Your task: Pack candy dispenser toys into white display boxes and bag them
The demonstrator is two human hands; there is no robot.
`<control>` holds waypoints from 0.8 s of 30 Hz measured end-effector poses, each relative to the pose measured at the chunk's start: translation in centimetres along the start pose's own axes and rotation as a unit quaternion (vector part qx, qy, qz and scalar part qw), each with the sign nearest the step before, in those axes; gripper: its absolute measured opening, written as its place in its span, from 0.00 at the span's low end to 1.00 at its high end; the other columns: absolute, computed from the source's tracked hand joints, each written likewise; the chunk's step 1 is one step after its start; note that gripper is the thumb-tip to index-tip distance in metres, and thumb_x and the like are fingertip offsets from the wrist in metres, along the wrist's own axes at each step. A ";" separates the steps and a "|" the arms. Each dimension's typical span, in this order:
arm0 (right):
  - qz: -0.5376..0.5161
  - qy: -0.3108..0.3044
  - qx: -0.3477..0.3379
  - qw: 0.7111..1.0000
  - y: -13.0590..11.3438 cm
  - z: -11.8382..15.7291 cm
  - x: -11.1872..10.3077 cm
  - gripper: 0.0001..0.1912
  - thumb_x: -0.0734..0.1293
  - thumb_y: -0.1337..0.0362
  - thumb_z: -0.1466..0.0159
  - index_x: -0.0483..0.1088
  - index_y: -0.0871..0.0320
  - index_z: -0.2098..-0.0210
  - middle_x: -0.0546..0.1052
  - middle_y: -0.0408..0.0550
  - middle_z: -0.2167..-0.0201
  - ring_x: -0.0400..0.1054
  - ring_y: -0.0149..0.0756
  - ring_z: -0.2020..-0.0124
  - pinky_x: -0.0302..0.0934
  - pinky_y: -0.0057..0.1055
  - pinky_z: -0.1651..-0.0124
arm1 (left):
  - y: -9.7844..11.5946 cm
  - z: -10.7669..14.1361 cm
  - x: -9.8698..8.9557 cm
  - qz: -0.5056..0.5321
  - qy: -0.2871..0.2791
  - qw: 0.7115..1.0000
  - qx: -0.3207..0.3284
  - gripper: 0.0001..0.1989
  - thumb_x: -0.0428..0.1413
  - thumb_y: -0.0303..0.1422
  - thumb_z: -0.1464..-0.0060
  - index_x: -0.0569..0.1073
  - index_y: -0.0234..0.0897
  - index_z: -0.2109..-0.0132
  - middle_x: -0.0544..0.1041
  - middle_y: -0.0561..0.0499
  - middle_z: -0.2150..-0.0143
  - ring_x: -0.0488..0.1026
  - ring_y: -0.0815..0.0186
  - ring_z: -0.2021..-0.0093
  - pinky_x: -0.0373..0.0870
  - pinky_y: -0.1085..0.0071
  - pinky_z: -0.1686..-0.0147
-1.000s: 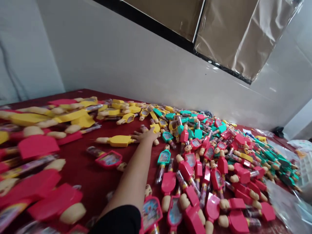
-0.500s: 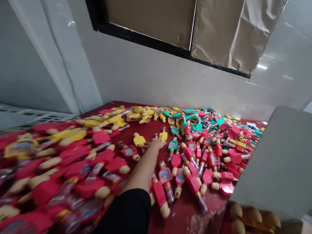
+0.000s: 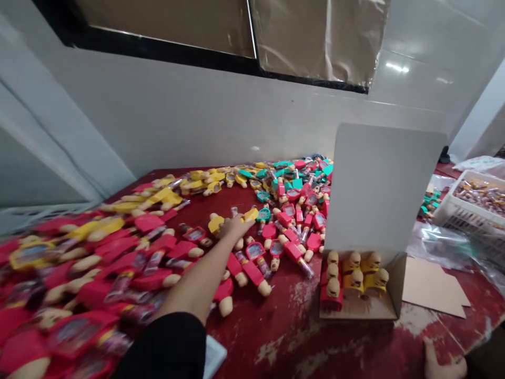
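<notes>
At the bottom right edge, the right hand (image 3: 442,364) rests on the table (image 3: 339,342), its grip spread wide around nothing; the table's red cover is worn into pale patches there. From a black sleeve (image 3: 165,342), the left hand (image 3: 235,227) reaches over the scattered candy-tube toys (image 3: 252,271), its grip open with the fingers splayed, beside a yellow-lidded toy (image 3: 216,223). It looks empty, though the fingers may hide something small. To its right stands an open white carton (image 3: 363,310), its raised lid (image 3: 379,184) upright, with doll-headed toys (image 3: 355,276) packed in rows inside. A loose cardboard sheet (image 3: 434,289) and a clear plastic bag (image 3: 437,242) lie beyond it, then a white plastic crate (image 3: 469,202) of sweets. Red, yellow and teal toys (heaped most densely) spread toward a white wall (image 3: 177,116) under a foil-covered window (image 3: 315,37).
</notes>
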State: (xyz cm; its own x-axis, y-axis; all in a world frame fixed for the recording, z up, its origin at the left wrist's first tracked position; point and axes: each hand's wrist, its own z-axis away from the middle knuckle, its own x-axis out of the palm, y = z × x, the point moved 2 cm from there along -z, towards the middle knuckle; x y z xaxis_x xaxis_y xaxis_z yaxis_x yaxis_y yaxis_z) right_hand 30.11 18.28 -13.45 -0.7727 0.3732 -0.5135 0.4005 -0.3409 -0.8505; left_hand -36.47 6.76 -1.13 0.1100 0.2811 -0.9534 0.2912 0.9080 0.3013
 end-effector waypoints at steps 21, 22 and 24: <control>-0.063 -0.027 -0.020 0.997 -1.3 1.1 0.3 0.64 0.71 0.48 0.55 0.36 0.77 0.34 0.59 0.76 0.40 0.60 0.60 0.41 0.57 0.50 0.40 | -4.2 23.5 2.6 -0.036 -0.056 0.976 0.206 0.24 0.57 0.47 0.58 0.75 0.50 0.52 0.68 0.43 0.59 0.67 0.48 0.50 0.67 0.55 0.50; -0.066 -0.030 -0.024 0.997 -1.4 1.1 0.3 0.64 0.70 0.47 0.55 0.35 0.77 0.35 0.59 0.76 0.40 0.61 0.60 0.41 0.58 0.51 0.41 | -4.0 24.3 2.9 -0.030 -0.071 0.973 0.218 0.22 0.56 0.46 0.56 0.75 0.50 0.52 0.69 0.44 0.60 0.68 0.50 0.51 0.67 0.55 0.50; -0.059 -0.033 -0.038 0.997 -1.7 1.2 0.3 0.64 0.69 0.46 0.55 0.35 0.78 0.35 0.60 0.77 0.41 0.61 0.61 0.42 0.57 0.53 0.41 | -3.6 25.7 3.2 -0.018 -0.091 0.967 0.238 0.21 0.52 0.44 0.52 0.74 0.50 0.50 0.70 0.44 0.59 0.70 0.51 0.53 0.67 0.53 0.50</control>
State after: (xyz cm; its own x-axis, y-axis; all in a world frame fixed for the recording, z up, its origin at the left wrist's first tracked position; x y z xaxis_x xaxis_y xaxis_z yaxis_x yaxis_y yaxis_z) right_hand 28.65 17.94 -12.04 -0.8464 0.3491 -0.4021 0.3387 -0.2296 -0.9124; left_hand -12.72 -3.65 -4.77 0.2443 0.1534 -0.9575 0.6973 0.6584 0.2834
